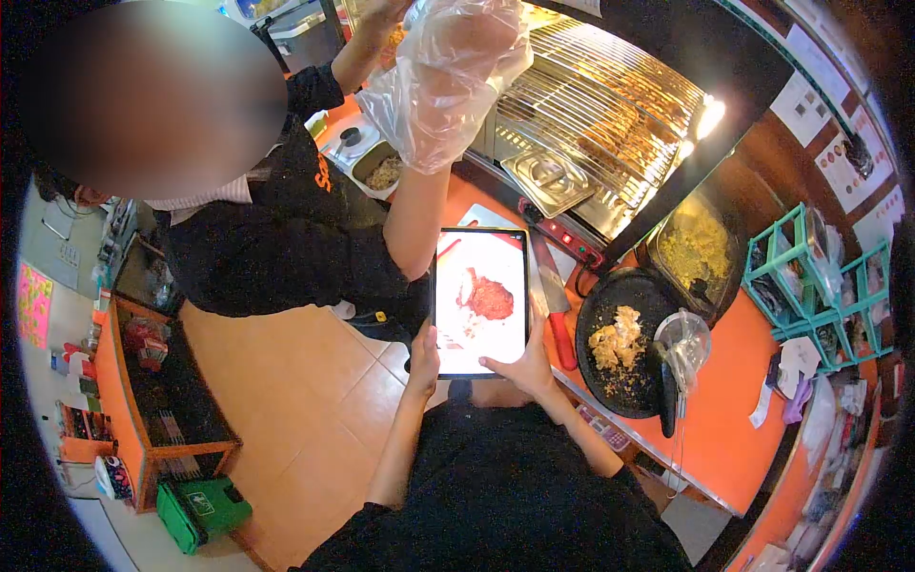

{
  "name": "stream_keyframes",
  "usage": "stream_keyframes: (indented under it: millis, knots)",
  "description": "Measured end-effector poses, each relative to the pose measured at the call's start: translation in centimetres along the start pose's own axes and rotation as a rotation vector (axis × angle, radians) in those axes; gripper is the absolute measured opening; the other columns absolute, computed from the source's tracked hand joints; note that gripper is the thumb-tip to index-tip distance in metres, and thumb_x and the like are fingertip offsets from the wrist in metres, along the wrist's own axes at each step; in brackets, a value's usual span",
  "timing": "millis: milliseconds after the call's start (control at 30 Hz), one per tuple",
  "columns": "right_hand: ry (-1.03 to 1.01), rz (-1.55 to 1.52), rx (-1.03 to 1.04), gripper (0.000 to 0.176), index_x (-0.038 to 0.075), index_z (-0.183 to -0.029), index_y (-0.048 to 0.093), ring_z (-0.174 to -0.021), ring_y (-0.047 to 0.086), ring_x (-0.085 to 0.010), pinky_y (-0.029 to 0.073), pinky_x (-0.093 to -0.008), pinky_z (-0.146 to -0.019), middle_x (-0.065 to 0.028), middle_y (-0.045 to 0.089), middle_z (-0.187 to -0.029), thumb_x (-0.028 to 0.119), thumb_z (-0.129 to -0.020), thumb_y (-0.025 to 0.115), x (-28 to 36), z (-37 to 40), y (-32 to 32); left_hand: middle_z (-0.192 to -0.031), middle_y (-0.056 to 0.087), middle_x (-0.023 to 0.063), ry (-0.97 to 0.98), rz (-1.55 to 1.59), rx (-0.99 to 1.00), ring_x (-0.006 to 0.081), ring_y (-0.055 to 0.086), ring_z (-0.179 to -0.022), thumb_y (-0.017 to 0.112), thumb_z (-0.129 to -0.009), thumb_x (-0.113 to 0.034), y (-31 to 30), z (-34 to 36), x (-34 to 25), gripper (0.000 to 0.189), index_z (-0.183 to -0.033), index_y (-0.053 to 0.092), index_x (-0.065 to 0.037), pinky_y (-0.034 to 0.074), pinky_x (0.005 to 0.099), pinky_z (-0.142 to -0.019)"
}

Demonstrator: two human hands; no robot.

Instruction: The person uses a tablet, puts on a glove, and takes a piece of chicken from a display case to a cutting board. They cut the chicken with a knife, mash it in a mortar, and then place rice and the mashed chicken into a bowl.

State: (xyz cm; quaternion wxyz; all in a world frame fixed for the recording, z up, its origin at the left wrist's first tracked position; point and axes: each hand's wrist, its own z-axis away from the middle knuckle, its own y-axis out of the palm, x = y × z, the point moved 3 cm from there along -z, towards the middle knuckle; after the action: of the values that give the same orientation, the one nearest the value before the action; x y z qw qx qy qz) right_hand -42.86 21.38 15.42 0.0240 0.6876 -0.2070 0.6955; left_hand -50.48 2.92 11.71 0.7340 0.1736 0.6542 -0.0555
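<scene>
Wearing black shirt (534, 486) | reaching forward | grasping tablet (483, 300) with fingers (496, 365) of left hand (423, 362), right hand (528, 366) | beside orange counter (739, 419), above tiled floor (262, 381)

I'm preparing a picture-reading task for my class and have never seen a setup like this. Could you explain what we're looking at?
There is no machine here, just a person using bare hands. The single picture comes from a camera worn on their head, looking forward and down, so their own body is at the bottom. The left hand and right hand hold a tablet by its sides; its screen is lit. To the right, an orange counter bears a knife with a red handle and a dark round pan with crumbly food in it. The plastic-covered hand above belongs to someone else.
</scene>
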Motion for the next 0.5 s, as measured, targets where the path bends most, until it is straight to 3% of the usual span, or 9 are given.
stream_keyframes:
  millis: [133, 200, 333, 400, 500]
  knots:
    - [-0.027, -0.062, 0.010, 0.125, -0.002, -0.147, 0.007, -0.133, 0.039, -0.0334, 0.035, -0.0425, -0.110, -0.0248, 0.033, -0.141, 0.026, -0.060, 0.092, 0.1, -0.1, 0.2, -0.132, 0.055, 0.0140, -0.009, 0.041, 0.018, 0.0202, 0.051, -0.119, 0.042, -0.101, -0.047, -0.4, -0.2, 0.9, 0.064, -0.139, 0.044, 0.004, 0.038, 0.0319, -0.102]
    - [-0.154, 0.082, -0.077, 0.122, 0.001, -0.145, 0.009, -0.119, 0.054, -0.0369, 0.047, -0.0448, -0.099, -0.0268, 0.049, -0.130, 0.024, -0.058, 0.091, 0.3, -0.1, 0.2, -0.132, 0.055, 0.0138, -0.034, 0.063, 0.019, 0.0201, 0.050, -0.120, 0.043, -0.101, -0.046, -0.5, -0.3, 1.1, 0.062, -0.139, 0.044, 0.004, 0.037, 0.0317, -0.102]
    - [-0.181, 0.101, -0.083, 0.122, 0.001, -0.146, 0.008, -0.119, 0.054, -0.0363, 0.047, -0.0443, -0.099, -0.0267, 0.049, -0.131, 0.023, -0.059, 0.091, 0.8, -0.1, 0.2, -0.130, 0.055, 0.0139, -0.027, 0.077, 0.016, 0.0201, 0.050, -0.119, 0.043, -0.101, -0.045, -0.3, -0.2, 0.9, 0.061, -0.138, 0.044, 0.004, 0.037, 0.0317, -0.102]
    - [-0.004, -0.143, 0.008, 0.122, -0.001, -0.148, 0.006, -0.133, 0.038, -0.0325, 0.034, -0.0418, -0.110, -0.0247, 0.033, -0.141, 0.024, -0.063, 0.090, 0.8, 0.0, 0.3, -0.129, 0.055, 0.0141, -0.047, 0.087, 0.000, 0.0203, 0.050, -0.118, 0.043, -0.101, -0.046, -0.4, -0.4, 1.2, 0.062, -0.137, 0.045, 0.004, 0.037, 0.0318, -0.103]
    - [-0.059, -0.053, -0.045, 0.109, -0.001, -0.148, 0.013, -0.134, 0.037, -0.0310, 0.032, -0.0402, -0.111, -0.0229, 0.034, -0.142, 0.019, -0.069, 0.085, 1.0, -0.4, 0.2, -0.129, 0.055, 0.0142, -0.023, 0.036, -0.016, 0.0200, 0.051, -0.117, 0.045, -0.100, -0.045, 0.2, -0.1, -0.2, 0.062, -0.137, 0.044, 0.004, 0.038, 0.0318, -0.102]
